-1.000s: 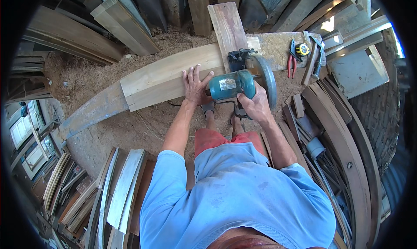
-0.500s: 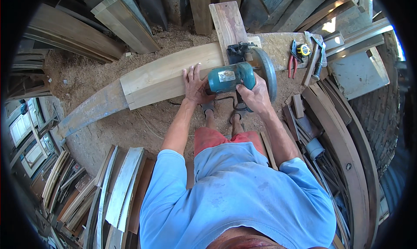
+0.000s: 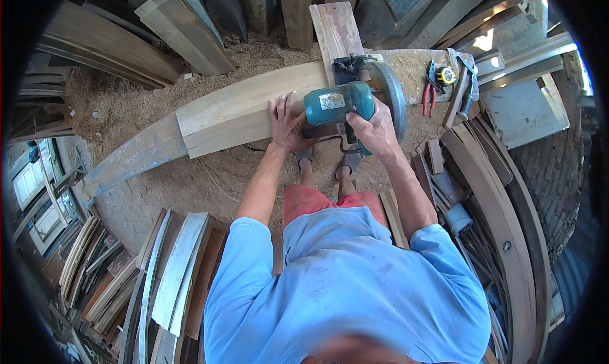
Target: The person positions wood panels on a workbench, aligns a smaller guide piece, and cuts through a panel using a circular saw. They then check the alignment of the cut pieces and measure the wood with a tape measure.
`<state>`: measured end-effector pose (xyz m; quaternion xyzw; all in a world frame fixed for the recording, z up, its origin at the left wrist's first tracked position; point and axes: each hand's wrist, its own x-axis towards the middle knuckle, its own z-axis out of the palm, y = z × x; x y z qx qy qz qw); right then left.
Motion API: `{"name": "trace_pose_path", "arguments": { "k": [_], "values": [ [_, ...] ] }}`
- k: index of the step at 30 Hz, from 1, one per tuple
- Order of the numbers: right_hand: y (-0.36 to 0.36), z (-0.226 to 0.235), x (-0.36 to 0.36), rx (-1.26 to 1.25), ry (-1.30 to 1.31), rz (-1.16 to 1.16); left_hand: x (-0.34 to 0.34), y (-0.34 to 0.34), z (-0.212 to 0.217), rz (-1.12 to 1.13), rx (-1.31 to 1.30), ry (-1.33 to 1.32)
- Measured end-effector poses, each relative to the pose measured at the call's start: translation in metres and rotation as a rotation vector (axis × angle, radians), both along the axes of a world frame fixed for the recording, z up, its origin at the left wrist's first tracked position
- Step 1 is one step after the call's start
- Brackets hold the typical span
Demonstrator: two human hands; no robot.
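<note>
In the head view, the left hand (image 3: pixel 288 126) lies spread on the pale board (image 3: pixel 231 107), atop the long bench (image 3: pixel 136 153); to its right, the right hand (image 3: pixel 375 128) is wrapped round the teal circular saw (image 3: pixel 333 104), at the board's right part.

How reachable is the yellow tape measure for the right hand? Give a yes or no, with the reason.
Probably not as things stand: the right hand grips the teal saw, and the round guard stands between that hand and the yellow tape measure.
</note>
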<state>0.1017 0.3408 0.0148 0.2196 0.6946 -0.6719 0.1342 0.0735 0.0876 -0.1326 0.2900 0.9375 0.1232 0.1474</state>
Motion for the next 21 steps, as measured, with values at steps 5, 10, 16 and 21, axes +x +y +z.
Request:
{"name": "trace_pose_path", "arguments": {
  "k": [5,10,16,21],
  "values": [
    [0.000,0.000,-0.007,-0.002,-0.012,-0.009,-0.001,0.001,0.004,0.007,-0.037,-0.038],
    [0.001,-0.013,-0.014,0.021,0.067,-0.009,-0.001,0.001,0.004,0.005,-0.052,-0.040],
    [0.003,-0.010,-0.024,0.002,0.044,-0.009,0.000,0.003,0.007,0.011,-0.035,-0.013],
    [0.000,-0.007,-0.035,-0.004,0.080,-0.022,-0.002,0.003,0.008,0.004,-0.095,-0.037]
  ]
}}
